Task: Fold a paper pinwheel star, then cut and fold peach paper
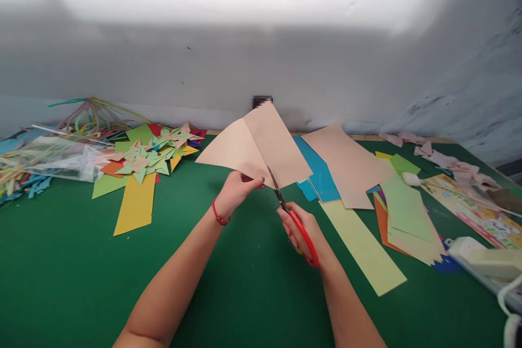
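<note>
In the middle of the head view, a creased sheet of pale pink paper (232, 144) is held up above the green table. My left hand (236, 190) pinches its lower edge, thumb in front and the other fingers mostly hidden behind the sheet. My right hand (299, 228) is closed round the red handles of a pair of scissors (304, 236). The blades point up and away, at the sheet's lower edge and along its crease, just right of my left thumb. How far they have cut in, I cannot tell.
Folded paper stars (149, 155) and a yellow strip (136, 206) lie left, beside a clear plastic bag (77, 160). Right are another pink sheet (346, 160), blue paper (326, 174), a pale yellow strip (365, 247), green sheets (408, 212) and a white power strip (481, 261). A wall (228, 65) stands behind.
</note>
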Action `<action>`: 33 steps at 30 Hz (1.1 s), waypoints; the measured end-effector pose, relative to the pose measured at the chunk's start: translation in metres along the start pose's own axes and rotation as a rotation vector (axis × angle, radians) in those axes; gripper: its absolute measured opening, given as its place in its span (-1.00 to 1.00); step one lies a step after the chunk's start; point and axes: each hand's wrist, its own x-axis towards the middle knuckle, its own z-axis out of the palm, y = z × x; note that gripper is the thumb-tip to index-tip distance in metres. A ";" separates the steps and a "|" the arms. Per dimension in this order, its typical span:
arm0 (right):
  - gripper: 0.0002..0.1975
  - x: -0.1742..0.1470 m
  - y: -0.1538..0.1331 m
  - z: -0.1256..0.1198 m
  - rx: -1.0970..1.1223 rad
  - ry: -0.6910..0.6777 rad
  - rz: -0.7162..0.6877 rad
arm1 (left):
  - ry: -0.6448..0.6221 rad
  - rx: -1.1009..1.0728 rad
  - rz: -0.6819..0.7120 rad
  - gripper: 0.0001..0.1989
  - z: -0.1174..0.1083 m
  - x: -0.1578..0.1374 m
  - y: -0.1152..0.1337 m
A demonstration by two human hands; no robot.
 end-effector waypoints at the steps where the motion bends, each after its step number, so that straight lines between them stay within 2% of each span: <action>1: -0.65 -0.001 -0.001 0.000 0.009 -0.007 0.005 | 0.000 -0.006 -0.001 -0.79 0.000 0.000 0.000; 11: -0.65 -0.002 -0.004 -0.001 -0.013 -0.010 0.005 | 0.004 -0.008 -0.026 -0.79 0.001 -0.002 0.007; 27: -0.60 -0.001 -0.004 -0.003 -0.090 0.037 -0.028 | -0.004 -0.082 0.001 -0.77 0.000 0.003 0.000; 31: -0.60 -0.001 -0.004 -0.003 -0.094 0.032 -0.031 | -0.026 -0.062 -0.024 -0.77 -0.001 0.005 -0.001; 33: -0.60 -0.001 -0.004 -0.003 -0.098 0.034 -0.036 | 0.001 -0.126 -0.047 -0.78 -0.001 0.006 -0.002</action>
